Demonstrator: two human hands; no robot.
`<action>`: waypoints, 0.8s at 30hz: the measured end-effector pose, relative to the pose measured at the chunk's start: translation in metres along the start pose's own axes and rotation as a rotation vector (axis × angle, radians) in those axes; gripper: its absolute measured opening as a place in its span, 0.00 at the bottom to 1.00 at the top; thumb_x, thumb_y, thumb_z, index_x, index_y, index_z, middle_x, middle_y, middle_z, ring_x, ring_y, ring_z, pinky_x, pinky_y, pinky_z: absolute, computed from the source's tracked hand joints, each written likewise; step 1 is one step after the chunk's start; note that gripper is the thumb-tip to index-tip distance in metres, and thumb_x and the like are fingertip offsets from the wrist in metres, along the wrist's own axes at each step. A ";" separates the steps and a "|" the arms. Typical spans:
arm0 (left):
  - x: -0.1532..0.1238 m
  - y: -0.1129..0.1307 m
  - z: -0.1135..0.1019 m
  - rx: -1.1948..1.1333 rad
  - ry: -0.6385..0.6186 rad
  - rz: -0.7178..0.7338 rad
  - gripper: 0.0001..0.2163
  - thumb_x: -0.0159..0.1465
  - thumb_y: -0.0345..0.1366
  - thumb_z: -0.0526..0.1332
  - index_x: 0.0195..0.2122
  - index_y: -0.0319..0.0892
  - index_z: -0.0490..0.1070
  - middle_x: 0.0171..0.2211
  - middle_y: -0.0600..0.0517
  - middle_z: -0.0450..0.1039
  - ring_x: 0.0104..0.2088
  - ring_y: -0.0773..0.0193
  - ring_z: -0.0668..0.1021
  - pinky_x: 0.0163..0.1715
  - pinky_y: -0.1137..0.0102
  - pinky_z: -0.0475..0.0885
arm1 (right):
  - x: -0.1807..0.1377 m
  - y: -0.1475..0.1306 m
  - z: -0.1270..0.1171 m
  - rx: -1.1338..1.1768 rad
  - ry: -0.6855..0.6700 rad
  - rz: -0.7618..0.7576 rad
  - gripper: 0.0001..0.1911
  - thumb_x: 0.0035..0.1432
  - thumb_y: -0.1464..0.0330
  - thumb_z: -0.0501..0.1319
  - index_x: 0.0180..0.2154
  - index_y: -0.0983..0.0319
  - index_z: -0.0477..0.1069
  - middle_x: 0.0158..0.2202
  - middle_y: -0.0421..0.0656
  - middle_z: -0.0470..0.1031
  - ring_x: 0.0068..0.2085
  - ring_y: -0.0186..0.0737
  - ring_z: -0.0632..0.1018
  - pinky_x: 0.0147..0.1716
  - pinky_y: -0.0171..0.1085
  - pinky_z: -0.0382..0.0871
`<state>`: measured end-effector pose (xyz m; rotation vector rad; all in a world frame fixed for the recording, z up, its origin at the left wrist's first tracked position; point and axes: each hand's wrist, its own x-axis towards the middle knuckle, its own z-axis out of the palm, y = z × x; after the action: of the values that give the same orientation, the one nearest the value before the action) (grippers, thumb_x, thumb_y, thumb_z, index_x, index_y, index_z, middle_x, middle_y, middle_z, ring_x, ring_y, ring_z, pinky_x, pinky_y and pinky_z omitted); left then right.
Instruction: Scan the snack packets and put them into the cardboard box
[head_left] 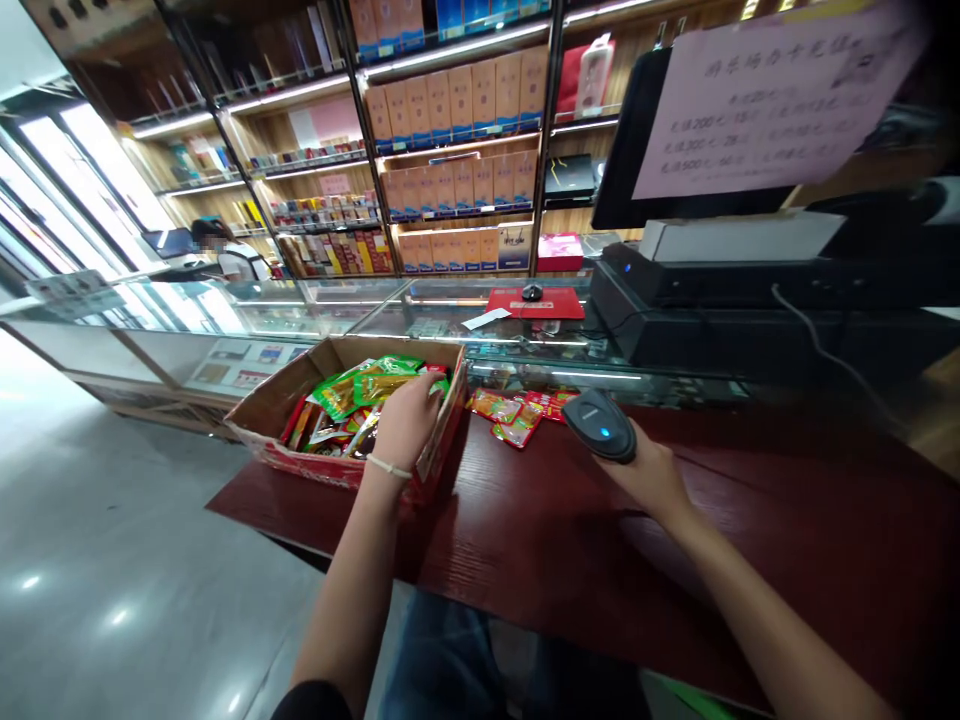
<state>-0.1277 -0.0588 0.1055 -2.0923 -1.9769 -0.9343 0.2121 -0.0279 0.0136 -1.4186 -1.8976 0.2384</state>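
My right hand (656, 480) grips a black barcode scanner (602, 428) with a blue light on top, held above the dark red tabletop. Its head points toward several red and green snack packets (517, 418) lying on the table. To the left, my left hand (409, 415) reaches over an open cardboard box (322, 467), by its right wall. Inside the box is a pile of snack packets (339, 395) in green, red and other colours. My left fingers are mostly hidden behind the back of the hand, so what they touch does not show.
Behind the table runs a glass display counter (315, 305) with a red mat (555, 303) and a computer mouse (532, 292). A monitor with a pink paper sign (750, 110) stands at the right. A person (240, 258) is behind the far counter. Stocked shelves line the wall.
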 end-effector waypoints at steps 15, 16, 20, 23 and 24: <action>0.024 0.114 0.162 -0.061 -0.396 0.297 0.13 0.66 0.30 0.55 0.51 0.42 0.70 0.47 0.42 0.76 0.48 0.55 0.78 0.49 0.64 0.70 | 0.005 0.062 -0.031 -0.306 0.153 0.108 0.22 0.53 0.59 0.62 0.49 0.59 0.72 0.33 0.47 0.82 0.36 0.54 0.83 0.29 0.37 0.68; 0.027 0.117 0.177 -0.071 -0.406 0.323 0.14 0.66 0.28 0.54 0.52 0.41 0.70 0.48 0.41 0.75 0.50 0.55 0.77 0.50 0.63 0.70 | 0.006 0.066 -0.033 -0.330 0.159 0.114 0.21 0.54 0.59 0.62 0.49 0.59 0.72 0.32 0.47 0.82 0.35 0.53 0.83 0.29 0.37 0.67; 0.032 0.117 0.230 -0.114 -0.328 0.374 0.19 0.64 0.33 0.59 0.57 0.39 0.66 0.57 0.37 0.68 0.60 0.49 0.68 0.59 0.54 0.62 | 0.007 0.071 -0.035 -0.397 0.144 0.114 0.19 0.54 0.58 0.61 0.46 0.58 0.72 0.30 0.45 0.81 0.31 0.50 0.82 0.26 0.36 0.64; 0.033 0.111 0.253 -0.141 -0.267 0.377 0.21 0.64 0.39 0.62 0.56 0.40 0.66 0.58 0.37 0.66 0.60 0.48 0.67 0.60 0.53 0.60 | 0.006 0.072 -0.032 -0.448 0.112 0.101 0.18 0.54 0.57 0.61 0.44 0.58 0.73 0.29 0.45 0.81 0.29 0.48 0.81 0.25 0.35 0.60; 0.033 0.109 0.256 -0.145 -0.259 0.397 0.19 0.64 0.40 0.61 0.55 0.40 0.67 0.57 0.38 0.67 0.59 0.49 0.68 0.59 0.54 0.61 | 0.006 0.073 -0.030 -0.463 0.104 0.099 0.18 0.54 0.57 0.61 0.44 0.59 0.73 0.29 0.45 0.81 0.29 0.48 0.81 0.25 0.35 0.59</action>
<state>0.0630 0.0770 -0.0485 -2.6703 -1.5296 -0.7812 0.2856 -0.0039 -0.0019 -1.7897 -1.8711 -0.2420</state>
